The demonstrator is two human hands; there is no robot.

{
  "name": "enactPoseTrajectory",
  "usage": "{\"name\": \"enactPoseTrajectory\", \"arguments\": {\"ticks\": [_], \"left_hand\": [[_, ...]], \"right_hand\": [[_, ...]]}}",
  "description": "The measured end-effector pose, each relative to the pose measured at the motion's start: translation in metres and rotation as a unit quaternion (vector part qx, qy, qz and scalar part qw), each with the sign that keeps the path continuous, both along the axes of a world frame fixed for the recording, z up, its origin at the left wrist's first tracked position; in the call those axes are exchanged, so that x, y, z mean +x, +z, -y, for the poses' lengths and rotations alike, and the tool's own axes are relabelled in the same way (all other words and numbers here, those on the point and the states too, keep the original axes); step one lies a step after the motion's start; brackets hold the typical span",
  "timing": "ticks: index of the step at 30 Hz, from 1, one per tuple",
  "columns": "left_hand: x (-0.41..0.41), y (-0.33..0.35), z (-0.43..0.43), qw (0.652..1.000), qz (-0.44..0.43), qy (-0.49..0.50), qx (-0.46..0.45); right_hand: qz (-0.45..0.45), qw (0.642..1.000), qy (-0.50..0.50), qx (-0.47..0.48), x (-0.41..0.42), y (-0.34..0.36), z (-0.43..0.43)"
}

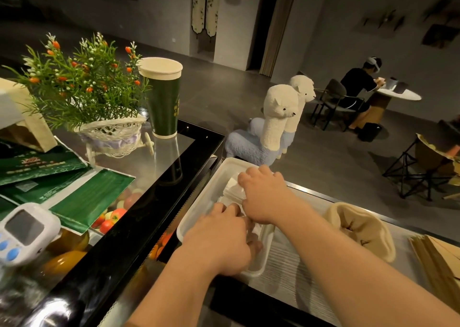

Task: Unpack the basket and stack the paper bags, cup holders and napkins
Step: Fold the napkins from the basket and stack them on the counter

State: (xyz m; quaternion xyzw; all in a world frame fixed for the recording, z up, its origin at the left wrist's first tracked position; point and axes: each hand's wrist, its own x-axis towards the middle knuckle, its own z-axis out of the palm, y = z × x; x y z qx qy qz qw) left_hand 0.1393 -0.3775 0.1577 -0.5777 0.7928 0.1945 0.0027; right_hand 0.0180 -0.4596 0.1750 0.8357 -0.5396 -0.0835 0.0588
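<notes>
A white plastic tray point(199, 192) lies on the counter in front of me, holding a pile of white napkins point(232, 190). Both my hands are inside it. My right hand point(263, 192) rests palm down on the napkins, fingers curled over the pile's far part. My left hand point(221, 239) presses on the near end of the pile, its fingers bent down into the tray. To the right sits a beige cloth-lined basket point(366, 229). Brown paper bags point(438, 259) lie flat at the far right edge.
On the glass display case to the left: a potted fake plant point(99, 97), a tall green cup point(164, 95), green packets point(74, 192), a white timer point(25, 229). Two plush alpacas point(273, 120) stand beyond the counter. A person sits at a far table.
</notes>
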Motion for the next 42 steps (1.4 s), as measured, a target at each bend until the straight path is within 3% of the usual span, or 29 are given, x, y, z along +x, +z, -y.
{"name": "enactPoseTrajectory", "arguments": {"ticks": [4, 9, 12, 17, 19, 21, 24, 26, 30, 36, 40, 42], "left_hand": [[0.0, -0.001, 0.001, 1.0, 0.018, 0.005, -0.022], [-0.001, -0.004, 0.0, 0.998, -0.023, 0.017, -0.052], [0.002, -0.005, -0.001, 0.989, -0.098, 0.03, -0.106], [-0.005, 0.005, -0.041, 0.896, -0.297, 0.038, -0.327], [-0.024, 0.009, -0.076, 0.868, -0.344, 0.017, -0.357], [-0.052, 0.004, -0.119, 0.861, -0.393, -0.021, -0.321], [-0.098, -0.033, -0.18, 0.882, -0.436, -0.037, -0.175], [-0.121, -0.073, -0.215, 0.906, -0.417, -0.016, -0.067], [-0.149, -0.151, -0.27, 0.932, -0.345, 0.086, 0.077], [-0.171, -0.202, -0.323, 0.956, -0.234, 0.145, 0.098], [-0.185, -0.206, -0.328, 0.966, -0.176, 0.175, 0.074], [-0.188, -0.207, -0.325, 0.965, -0.155, 0.196, 0.077]], "right_hand": [[0.022, 0.996, 0.008, -0.085, -0.001, 0.002, 0.002], [0.083, 0.995, -0.003, 0.051, -0.007, 0.002, 0.009], [0.216, 0.976, -0.018, 0.031, -0.023, 0.012, -0.003], [0.444, 0.893, -0.014, -0.08, -0.076, 0.031, -0.097], [0.505, 0.859, -0.022, -0.079, -0.104, 0.029, -0.157], [0.54, 0.839, -0.052, -0.046, -0.134, 0.014, -0.216], [0.585, 0.796, -0.154, -0.009, -0.176, -0.032, -0.287], [0.577, 0.779, -0.242, 0.027, -0.201, -0.075, -0.325], [0.457, 0.791, -0.382, 0.143, -0.244, -0.164, -0.386], [0.159, 0.854, -0.399, 0.293, -0.262, -0.207, -0.408], [0.172, 0.817, -0.387, 0.392, -0.241, -0.234, -0.41], [0.16, 0.819, -0.367, 0.411, -0.24, -0.26, -0.41]]}}
